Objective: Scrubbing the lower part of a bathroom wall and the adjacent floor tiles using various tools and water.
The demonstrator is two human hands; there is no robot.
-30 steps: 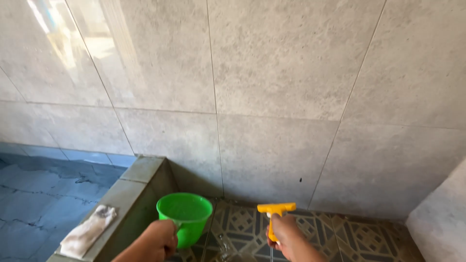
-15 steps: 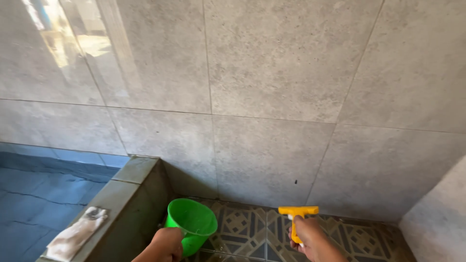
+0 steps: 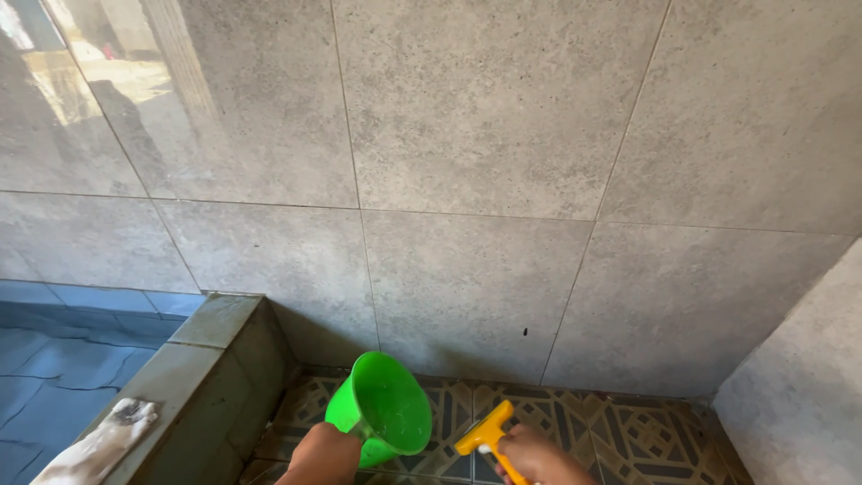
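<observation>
My left hand (image 3: pixel 321 454) grips a green plastic dipper (image 3: pixel 384 406) at the bottom middle of the view; the dipper is tipped so its mouth faces the grey tiled wall (image 3: pixel 467 180). Just to its right, my right hand (image 3: pixel 537 458) holds a small yellow squeegee (image 3: pixel 486 437) by its handle, with the blade end tilted up to the left, close to the dipper's rim. Both hands are low over the patterned floor tiles (image 3: pixel 575 422) and are partly cut off by the frame's lower edge.
A low tiled water basin (image 3: pixel 211 337) stands at the left, with blue tiles (image 3: pixel 63 341) inside it. A dirty white cloth (image 3: pixel 94 449) lies on its ledge at the bottom left. Another grey wall (image 3: pixel 799 386) closes the corner at the right.
The dipper has tipped from upright until its mouth faces the wall. The squeegee has dropped and rotated from level to slanted, and now sits closer to the dipper. The view has shifted right.
</observation>
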